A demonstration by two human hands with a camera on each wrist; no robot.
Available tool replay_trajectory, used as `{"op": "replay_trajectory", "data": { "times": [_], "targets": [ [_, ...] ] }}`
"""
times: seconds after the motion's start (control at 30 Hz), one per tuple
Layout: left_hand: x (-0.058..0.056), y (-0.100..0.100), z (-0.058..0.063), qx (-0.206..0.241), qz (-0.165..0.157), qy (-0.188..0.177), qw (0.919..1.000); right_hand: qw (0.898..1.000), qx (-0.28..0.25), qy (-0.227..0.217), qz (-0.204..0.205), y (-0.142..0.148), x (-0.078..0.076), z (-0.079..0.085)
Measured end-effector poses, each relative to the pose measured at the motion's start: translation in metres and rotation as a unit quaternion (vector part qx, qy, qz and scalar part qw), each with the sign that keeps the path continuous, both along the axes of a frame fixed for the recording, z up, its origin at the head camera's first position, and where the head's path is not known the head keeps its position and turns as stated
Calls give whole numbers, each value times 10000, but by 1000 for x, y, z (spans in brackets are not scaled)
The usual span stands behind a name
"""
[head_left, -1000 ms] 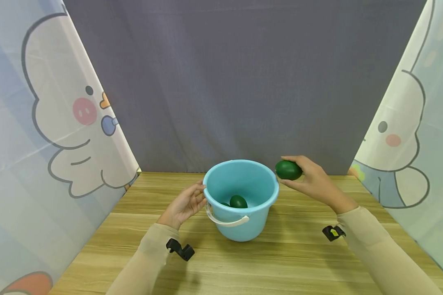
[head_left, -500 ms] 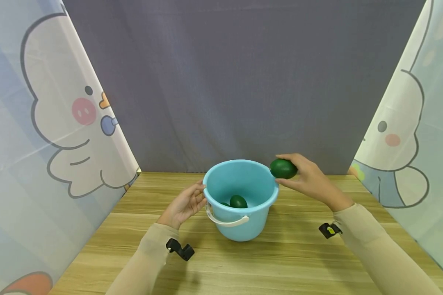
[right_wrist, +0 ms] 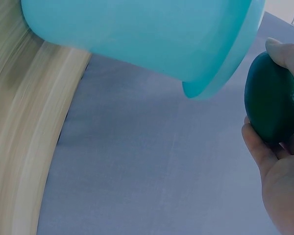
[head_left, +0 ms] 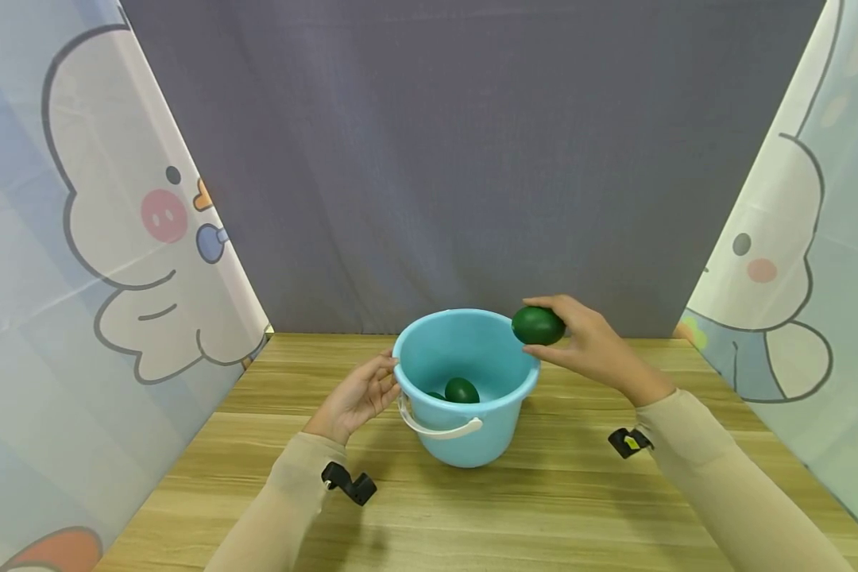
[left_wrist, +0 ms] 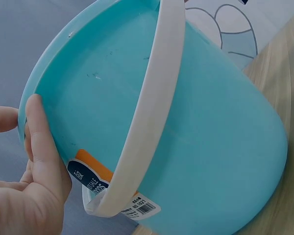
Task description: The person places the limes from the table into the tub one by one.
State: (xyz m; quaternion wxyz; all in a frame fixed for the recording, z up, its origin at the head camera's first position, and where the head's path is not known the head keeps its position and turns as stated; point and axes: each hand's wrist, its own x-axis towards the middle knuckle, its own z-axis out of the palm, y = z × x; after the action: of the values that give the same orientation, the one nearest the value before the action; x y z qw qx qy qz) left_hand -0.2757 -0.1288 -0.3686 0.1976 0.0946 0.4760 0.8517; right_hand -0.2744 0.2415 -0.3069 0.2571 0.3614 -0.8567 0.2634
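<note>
A light blue bucket (head_left: 472, 433) stands upright on the table, its white handle (head_left: 443, 433) hanging down at the front. My left hand (head_left: 361, 397) grips the bucket's rim at the left side; in the left wrist view the rim lies between its fingers. My right hand (head_left: 586, 345) holds a dark green avocado (head_left: 539, 326) between thumb and fingers, over the right part of the rim. In the right wrist view the avocado (right_wrist: 272, 100) is apart from the bucket. Inside the bucket lies another avocado (head_left: 461, 391), with part of one more green piece (head_left: 436, 396) beside it, mostly hidden by the front wall.
The wooden table (head_left: 543, 516) extends around the bucket. A grey curtain (head_left: 472, 159) hangs behind it, with printed cartoon curtains (head_left: 129, 238) at both sides. A label (left_wrist: 142, 207) is stuck on the bucket. Both wrists carry black mounts (head_left: 349, 483).
My right hand has moved left with the avocado, from beside the bucket to above its right rim. The left hand and bucket have stayed in place.
</note>
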Motion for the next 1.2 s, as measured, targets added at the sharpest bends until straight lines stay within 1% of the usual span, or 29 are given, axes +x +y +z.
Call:
{"op": "replay_trajectory", "data": {
  "times": [0.2, 0.5, 0.97, 1.2],
  "targets": [
    [1, 0, 1, -2, 6, -28, 10000, 9999, 1, -63, 117, -4, -2, 0],
    [1, 1, 0, 40, 13, -8, 10000, 9995, 6, -43, 299, -9, -4, 0],
    [0, 2, -1, 36, 41, -37, 10000, 9990, 184, -230, 337, -17, -8, 3],
    [0, 2, -1, 59, 26, -36, 10000, 9987, 173, -283, 393, -22, -8, 3]
  ]
}}
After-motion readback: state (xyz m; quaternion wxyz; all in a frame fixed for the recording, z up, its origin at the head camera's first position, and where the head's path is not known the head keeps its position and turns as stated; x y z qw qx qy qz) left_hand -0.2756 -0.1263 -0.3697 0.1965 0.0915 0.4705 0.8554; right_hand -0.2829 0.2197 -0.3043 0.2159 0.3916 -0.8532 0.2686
